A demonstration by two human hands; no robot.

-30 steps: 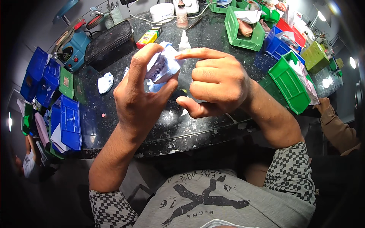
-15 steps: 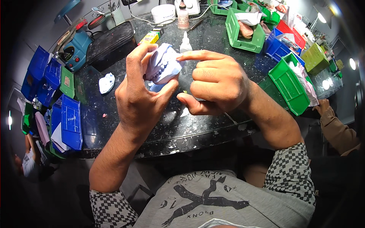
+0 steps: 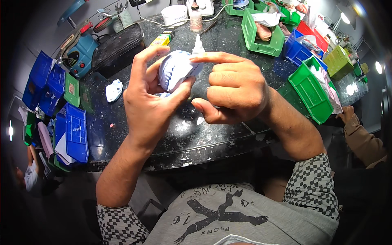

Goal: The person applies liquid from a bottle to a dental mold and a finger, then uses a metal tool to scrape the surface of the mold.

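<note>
A pale blue dental cast [image 3: 176,70] with moulded teeth is gripped between the fingers and thumb of my left hand [image 3: 149,98], its tooth row along the left side. My right hand [image 3: 232,90] holds nothing visible; its index fingertip rests on the cast's upper right, the thumb stands apart and the other fingers are bent. A smaller pale blue cast piece [image 3: 114,91] lies to the left on the black speckled worktop [image 3: 102,143]. Behind the cast stands a white nozzle bottle [image 3: 198,45].
Blue bins [image 3: 75,134] line the left, near a blue machine [image 3: 77,53] and black box [image 3: 114,49]. Green bins [image 3: 308,90], red and blue ones line the right. A pink-liquid bottle [image 3: 195,22] stands at the back. Other people's arms show at far right [image 3: 359,139] and left [image 3: 32,163].
The cast has turned in my left hand, so its tooth row now sits further left and more upright. My left fingers and right knuckles have shifted slightly; the right fingertip stays on the cast.
</note>
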